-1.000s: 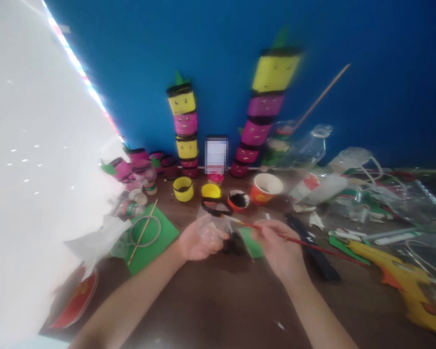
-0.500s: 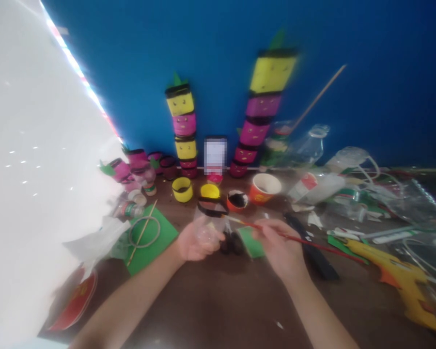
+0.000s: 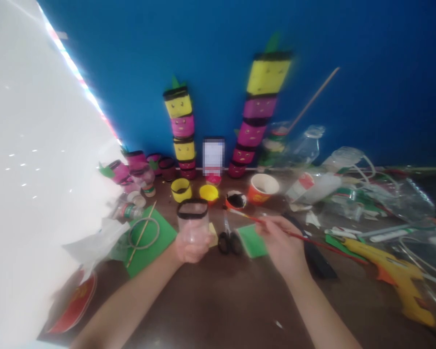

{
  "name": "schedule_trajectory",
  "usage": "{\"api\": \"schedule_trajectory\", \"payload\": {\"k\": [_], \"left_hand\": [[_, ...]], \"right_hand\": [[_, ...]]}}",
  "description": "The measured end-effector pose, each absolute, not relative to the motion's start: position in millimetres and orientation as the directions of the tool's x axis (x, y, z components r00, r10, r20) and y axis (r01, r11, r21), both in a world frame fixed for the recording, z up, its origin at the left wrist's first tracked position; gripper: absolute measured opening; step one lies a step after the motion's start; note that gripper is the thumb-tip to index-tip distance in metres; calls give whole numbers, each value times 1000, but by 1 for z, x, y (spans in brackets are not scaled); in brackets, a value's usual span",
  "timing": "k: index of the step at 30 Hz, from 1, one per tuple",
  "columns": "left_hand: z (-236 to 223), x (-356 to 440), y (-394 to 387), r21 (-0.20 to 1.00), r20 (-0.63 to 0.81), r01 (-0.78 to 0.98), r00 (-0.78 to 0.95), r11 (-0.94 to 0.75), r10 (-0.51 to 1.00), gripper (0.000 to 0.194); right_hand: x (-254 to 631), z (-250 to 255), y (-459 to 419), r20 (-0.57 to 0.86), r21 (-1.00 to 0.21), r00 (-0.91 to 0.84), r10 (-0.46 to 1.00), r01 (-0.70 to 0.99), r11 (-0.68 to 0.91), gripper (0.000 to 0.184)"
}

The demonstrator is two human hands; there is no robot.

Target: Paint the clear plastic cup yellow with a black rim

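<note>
My left hand [image 3: 191, 248] is closed around the base of a clear plastic cup piece [image 3: 192, 222] with a black-painted rim, held upright above the brown table [image 3: 218, 300]. My right hand [image 3: 281, 242] pinches a thin red-handled paintbrush [image 3: 276, 227]; its tip points left toward a small orange pot of black paint [image 3: 235, 199]. Black-handled scissors [image 3: 226, 238] and a green foam square [image 3: 252, 241] lie between my hands.
Two towers of yellow and pink painted cups [image 3: 180, 131] [image 3: 257, 114] lean on the blue wall. A yellow ring [image 3: 180, 189], yellow pot [image 3: 208, 192], orange paper cup [image 3: 262, 188], green sheet with a wire hoop [image 3: 147, 236], clear bottles [image 3: 312, 179] and a yellow glue gun [image 3: 396, 281] crowd the table.
My left hand has turned the clear cup upright and shifted it left, away from the brush. The brush tip has drawn back toward the black paint pot.
</note>
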State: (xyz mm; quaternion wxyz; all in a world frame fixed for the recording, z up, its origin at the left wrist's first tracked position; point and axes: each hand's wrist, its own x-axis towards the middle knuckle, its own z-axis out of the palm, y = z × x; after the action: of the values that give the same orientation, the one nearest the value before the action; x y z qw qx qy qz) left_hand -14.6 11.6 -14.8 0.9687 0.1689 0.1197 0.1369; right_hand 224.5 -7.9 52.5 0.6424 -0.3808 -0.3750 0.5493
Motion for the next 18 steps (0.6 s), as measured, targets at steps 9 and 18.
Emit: {"api": "schedule_trajectory", "payload": {"k": [9,18], "left_hand": [[-28,-17,14,450,-224,-108,947,887,229,53],[-18,-12,14,522,-170,-62,970,851,175,41]], "right_hand": [[207,59,-20,34,-876,18,999,-480,39,18],[199,57,-26,55,-926,-33,998,-375,38,23]]}}
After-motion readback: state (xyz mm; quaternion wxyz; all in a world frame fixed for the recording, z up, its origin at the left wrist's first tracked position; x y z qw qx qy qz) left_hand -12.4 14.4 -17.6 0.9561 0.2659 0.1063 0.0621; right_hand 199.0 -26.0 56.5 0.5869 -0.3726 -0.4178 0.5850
